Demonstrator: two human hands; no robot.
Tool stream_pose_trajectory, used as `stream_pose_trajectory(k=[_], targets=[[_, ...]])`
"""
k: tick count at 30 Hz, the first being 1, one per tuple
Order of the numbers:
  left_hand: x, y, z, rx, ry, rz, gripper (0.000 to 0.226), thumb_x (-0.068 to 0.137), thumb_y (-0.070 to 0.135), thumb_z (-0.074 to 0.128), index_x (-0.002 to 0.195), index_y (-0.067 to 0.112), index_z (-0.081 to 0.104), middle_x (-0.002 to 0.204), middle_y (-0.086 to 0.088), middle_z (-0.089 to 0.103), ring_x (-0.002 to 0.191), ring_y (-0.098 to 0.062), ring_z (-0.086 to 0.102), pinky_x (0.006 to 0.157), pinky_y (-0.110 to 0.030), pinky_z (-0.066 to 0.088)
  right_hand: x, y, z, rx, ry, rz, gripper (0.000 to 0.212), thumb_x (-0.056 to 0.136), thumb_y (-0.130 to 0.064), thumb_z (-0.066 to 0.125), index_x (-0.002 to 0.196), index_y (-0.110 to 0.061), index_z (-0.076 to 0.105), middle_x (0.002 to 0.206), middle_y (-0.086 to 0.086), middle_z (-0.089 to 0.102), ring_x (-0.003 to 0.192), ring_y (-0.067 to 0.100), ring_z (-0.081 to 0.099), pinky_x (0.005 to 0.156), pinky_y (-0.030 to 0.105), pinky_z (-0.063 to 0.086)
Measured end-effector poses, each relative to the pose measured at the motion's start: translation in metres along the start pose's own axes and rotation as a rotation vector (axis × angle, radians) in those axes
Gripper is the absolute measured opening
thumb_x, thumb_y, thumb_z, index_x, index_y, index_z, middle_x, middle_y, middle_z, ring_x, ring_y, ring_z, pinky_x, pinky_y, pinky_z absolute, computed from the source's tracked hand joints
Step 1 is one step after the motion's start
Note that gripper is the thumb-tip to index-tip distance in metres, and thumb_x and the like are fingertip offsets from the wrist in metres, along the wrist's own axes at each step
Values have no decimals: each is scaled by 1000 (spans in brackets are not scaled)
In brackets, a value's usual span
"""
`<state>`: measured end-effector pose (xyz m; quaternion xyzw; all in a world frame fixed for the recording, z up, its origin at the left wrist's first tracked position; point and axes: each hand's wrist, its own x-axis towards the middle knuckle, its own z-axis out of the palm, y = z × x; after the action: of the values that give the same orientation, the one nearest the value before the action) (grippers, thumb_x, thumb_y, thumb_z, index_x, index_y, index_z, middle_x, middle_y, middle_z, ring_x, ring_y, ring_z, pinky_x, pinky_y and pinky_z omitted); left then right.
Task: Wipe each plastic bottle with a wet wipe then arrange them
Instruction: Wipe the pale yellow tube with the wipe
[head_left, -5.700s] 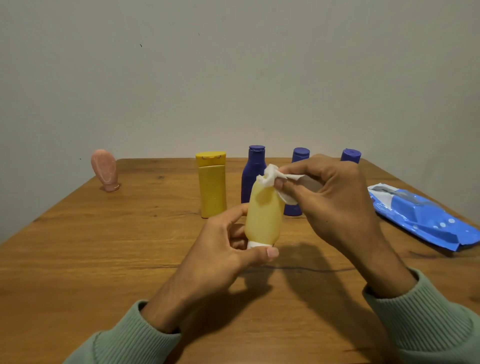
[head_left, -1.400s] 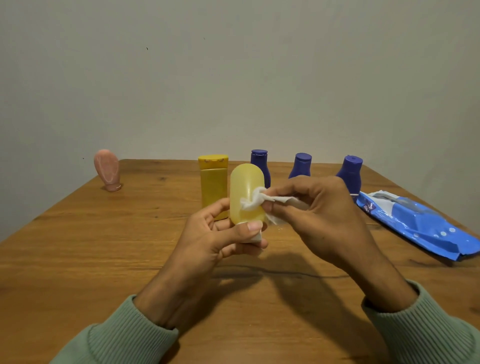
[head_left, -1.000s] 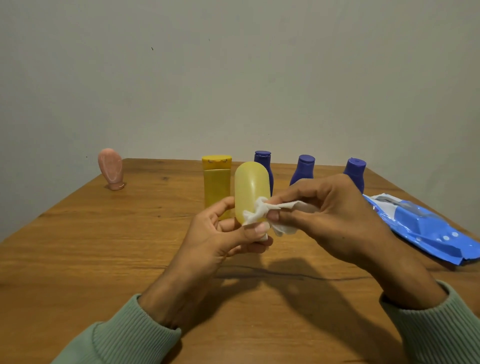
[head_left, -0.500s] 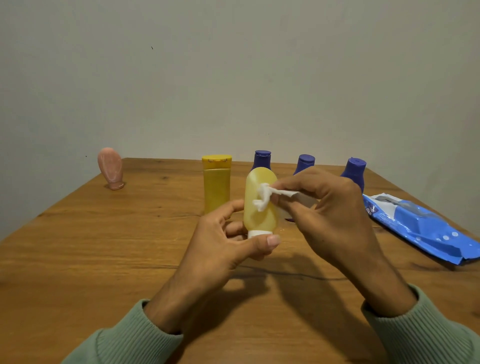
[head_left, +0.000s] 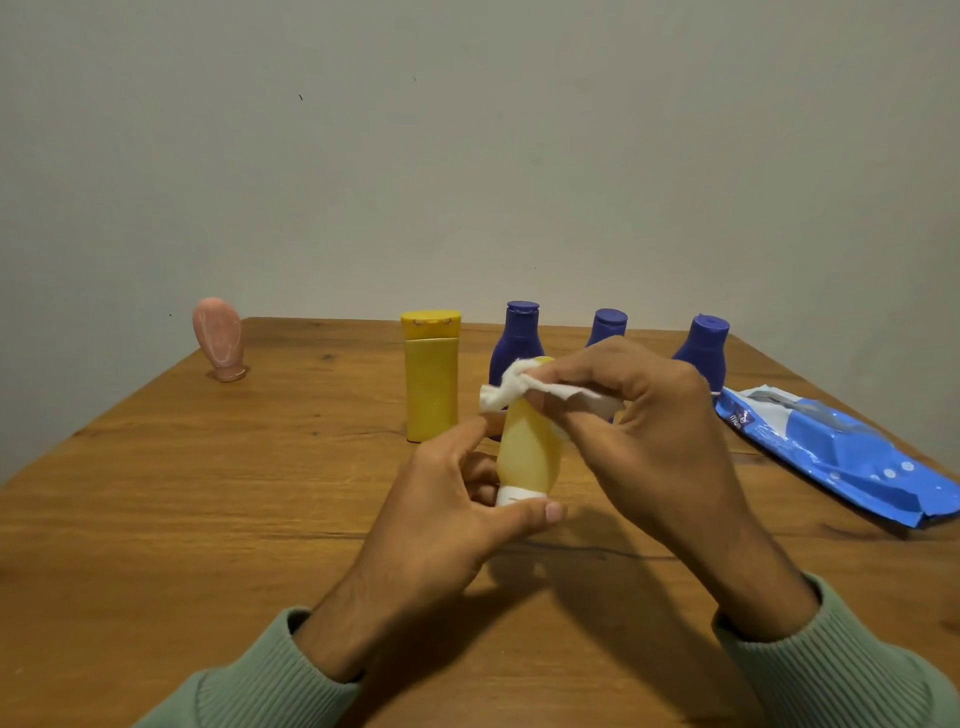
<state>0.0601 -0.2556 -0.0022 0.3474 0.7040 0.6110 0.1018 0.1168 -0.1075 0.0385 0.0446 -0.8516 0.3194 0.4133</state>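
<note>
Far out to the left of both grips, a pink bottle (head_left: 218, 340) stands alone near the back of the tabletop (head_left: 156, 493). A tall yellow bottle (head_left: 431, 384) stands just beyond the left grip (head_left: 441, 499). That grip holds the pale yellow bottle (head_left: 527, 452) cap-down, with the thumb across the white cap in front and the fingers behind. The bottle seems to be lifted clear of the wood, though the angle makes that hard to confirm. To wipe it well, this grip should stay low on the cap and turn the bottle bit by bit, so that every side meets the cloth. The right grip (head_left: 649, 431) pinches a bunched wet wipe (head_left: 506, 387) against the bottle's rounded upper end. Firm strokes from there down toward the cap would suit. The bottle looks smooth and translucent, with no label on the side shown. Behind the right grip the purple bottles (head_left: 609, 323) stand in a row of three, and to its right a blue wipes pack (head_left: 841, 457) lies flat.
</note>
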Motion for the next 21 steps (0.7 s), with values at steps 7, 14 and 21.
stream_pose_trajectory(k=[7, 14, 21], targets=[[3, 4, -4, -34, 103, 91, 45, 71, 4, 79, 110, 21, 65, 89, 12, 74, 77, -4, 70, 63, -17, 53, -4, -14, 2, -28, -314, 16, 24, 78, -8, 69, 96, -24, 73, 93, -14, 65, 90, 0, 58, 76, 19, 52], [4, 0, -3, -66, 34, 61, 54, 69, 6, 83, 117, 20, 64, 97, -1, 76, 89, -18, 72, 76, -31, 58, -2, -3, -1, -109, -15, -94, 21, 80, -7, 70, 99, -15, 71, 93, -7, 65, 84, 0, 58, 73, 7, 45], [5, 5, -4, -270, 39, -19, 62, 63, 10, 79, 121, 18, 60, 94, -11, 76, 81, -29, 73, 66, -28, 58, 4, 0, -5, 33, 85, 123, 22, 81, -15, 71, 97, -30, 68, 90, -18, 65, 86, -7, 59, 68, 5, 46]])
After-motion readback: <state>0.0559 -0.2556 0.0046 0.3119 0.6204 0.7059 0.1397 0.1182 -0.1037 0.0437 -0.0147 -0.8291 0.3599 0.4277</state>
